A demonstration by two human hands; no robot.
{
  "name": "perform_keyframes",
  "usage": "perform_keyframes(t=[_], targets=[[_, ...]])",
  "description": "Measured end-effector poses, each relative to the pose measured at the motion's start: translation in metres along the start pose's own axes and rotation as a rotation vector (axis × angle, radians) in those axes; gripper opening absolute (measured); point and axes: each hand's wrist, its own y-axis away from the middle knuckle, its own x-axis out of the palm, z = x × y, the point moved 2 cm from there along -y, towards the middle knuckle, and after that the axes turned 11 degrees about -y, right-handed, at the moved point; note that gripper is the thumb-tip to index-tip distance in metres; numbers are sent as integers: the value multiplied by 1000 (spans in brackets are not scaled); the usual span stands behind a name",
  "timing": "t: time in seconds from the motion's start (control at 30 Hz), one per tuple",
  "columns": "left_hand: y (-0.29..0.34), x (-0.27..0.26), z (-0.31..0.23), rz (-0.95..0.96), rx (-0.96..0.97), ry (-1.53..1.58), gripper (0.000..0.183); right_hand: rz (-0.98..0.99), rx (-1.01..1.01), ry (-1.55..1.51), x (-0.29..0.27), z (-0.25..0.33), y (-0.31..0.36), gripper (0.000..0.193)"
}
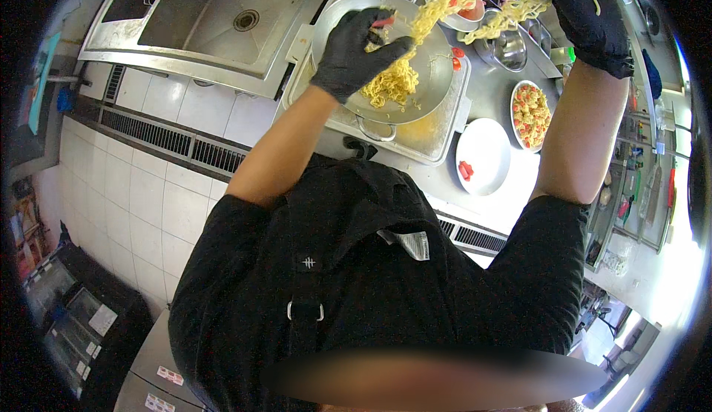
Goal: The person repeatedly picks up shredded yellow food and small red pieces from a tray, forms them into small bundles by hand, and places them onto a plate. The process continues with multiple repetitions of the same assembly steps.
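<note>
My left hand [360, 52], in a black glove, is over a wide metal pan [437, 86] with loop handles. Its fingers curl, and the thumb stands apart from them beside the noodles. A small red piece [383, 22] shows at the fingertips. Yellow curly noodles [389, 86] lie heaped in the pan, and a long bunch stretches from them up past the top edge. My right hand [586, 19], also black-gloved, is raised at the upper right, closed on noodles that trail from it; its fingertips are partly out of view. A loose noodle bit sticks to that glove.
The pan rests on a pale tray [445, 134] on a steel counter. At its right stand a white plate [489, 149] with red pieces and an oval dish [530, 115] of noodles with red bits. A metal bowl [510, 50] is farther back. A steel sink [208, 26] is left.
</note>
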Motion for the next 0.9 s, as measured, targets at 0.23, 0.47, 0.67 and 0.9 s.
perform_keyframes(t=[0.23, 0.47, 0.67, 0.9], targets=[[-57, 0, -57, -72, 337, -414, 19, 102, -178, 290, -23, 0, 3, 16], [-82, -25, -18, 187, 378, -624, 19, 356, -218, 606, -60, -34, -1, 26], [-90, -40, 12, 160, 238, -813, 21, 237, -265, 807, -93, -78, -17, 33], [-113, -43, -34, 55, 269, -584, 16, 124, -217, 805, -104, -136, -6, 34]])
